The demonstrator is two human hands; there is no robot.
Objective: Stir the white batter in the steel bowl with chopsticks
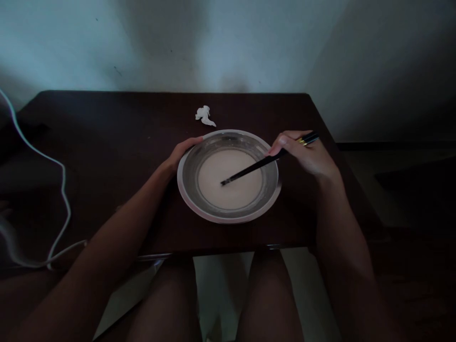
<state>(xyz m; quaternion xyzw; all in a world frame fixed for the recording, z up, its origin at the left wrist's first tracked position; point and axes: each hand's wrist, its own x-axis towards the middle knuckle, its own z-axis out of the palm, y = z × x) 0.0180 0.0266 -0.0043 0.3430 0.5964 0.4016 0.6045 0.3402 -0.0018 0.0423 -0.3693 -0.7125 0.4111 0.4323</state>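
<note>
A pale wall (249, 42) with blurred shadows and a few small dark marks rises behind a dark, glossy table (107, 133) in dim light. The person's right hand (306, 152) pinches dark chopsticks (251, 167) between thumb and fingers, above the right side of a wide metal bowl (228, 220). The sticks lie so close together that their count is hard to tell; they slant down to the left, tips at the whitish liquid (233, 197) in the bowl, and how far they dip cannot be seen. Gold-coloured bands show near their upper end, too small to read as writing.

The left hand (183, 148) rests against the bowl's far left side; its fingers are partly hidden, so whether they pinch the rim cannot be told. The bowl sits near the table's front edge, its rim complete except where the hands and chopsticks cross it. Beyond it, nearer the far edge, lies a crumpled white tissue (204, 115). A white cable (64, 180) loops over the table's left part, cut off by the view and blurred low down. Below the front edge, the person's legs (171, 304) are cut off, with pale floor (228, 275) between them; the right side falls into shadow.
</note>
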